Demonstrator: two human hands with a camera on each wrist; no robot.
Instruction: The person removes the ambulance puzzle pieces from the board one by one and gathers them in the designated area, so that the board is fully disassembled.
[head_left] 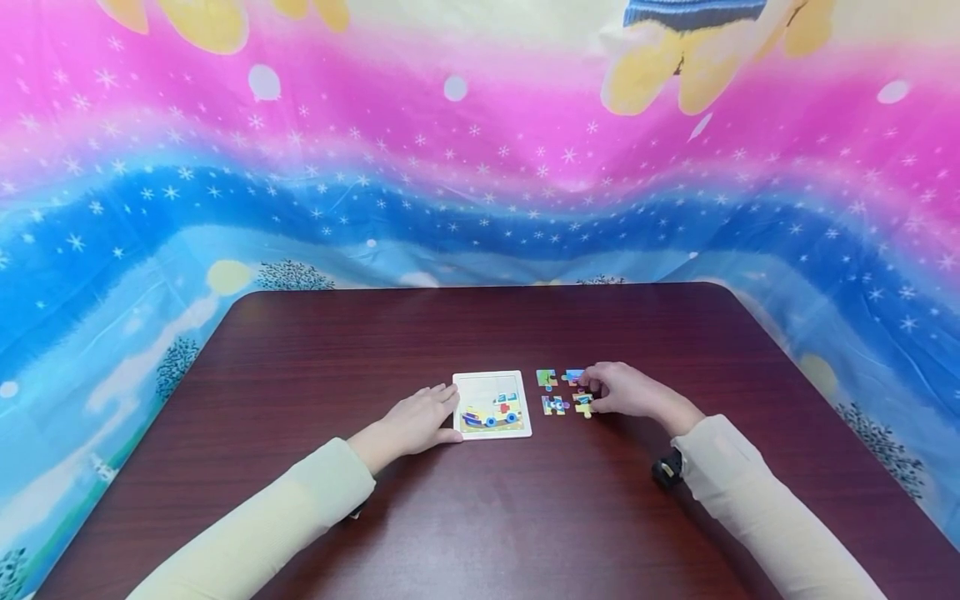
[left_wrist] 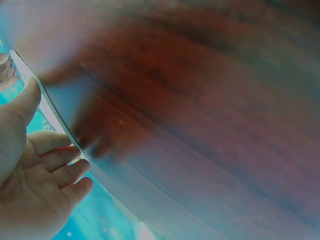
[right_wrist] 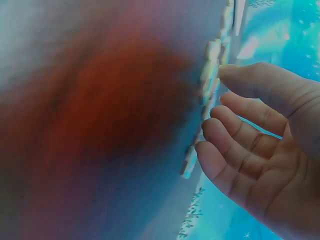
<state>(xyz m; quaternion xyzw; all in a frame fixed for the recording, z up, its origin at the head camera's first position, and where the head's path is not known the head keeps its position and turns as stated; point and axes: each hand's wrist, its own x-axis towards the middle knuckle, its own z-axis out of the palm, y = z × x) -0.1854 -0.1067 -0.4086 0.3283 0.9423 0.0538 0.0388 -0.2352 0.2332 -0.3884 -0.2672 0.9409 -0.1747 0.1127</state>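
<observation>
A square puzzle tray (head_left: 492, 374) with a white rim lies flat on the table; a vehicle picture fills its lower part, and its upper part is pale. My left hand (head_left: 411, 423) rests at the tray's left edge, fingers straight and thumb by the lower corner. Several loose jigsaw pieces lie just right of the tray, among them a green one (head_left: 547, 378) and one with eyes (head_left: 553, 406). My right hand (head_left: 628, 390) is over the right-hand pieces, fingertips beside a yellowish piece (head_left: 583, 409). In the right wrist view its fingers (right_wrist: 220, 127) curve loosely, thumb and fingertips apart.
The dark brown table (head_left: 480, 517) has rounded far corners. A colourful printed cloth (head_left: 480, 183) hangs behind it and along both sides. A black strap device (head_left: 667, 469) is on the right wrist, beside the pale sleeve (head_left: 742, 483).
</observation>
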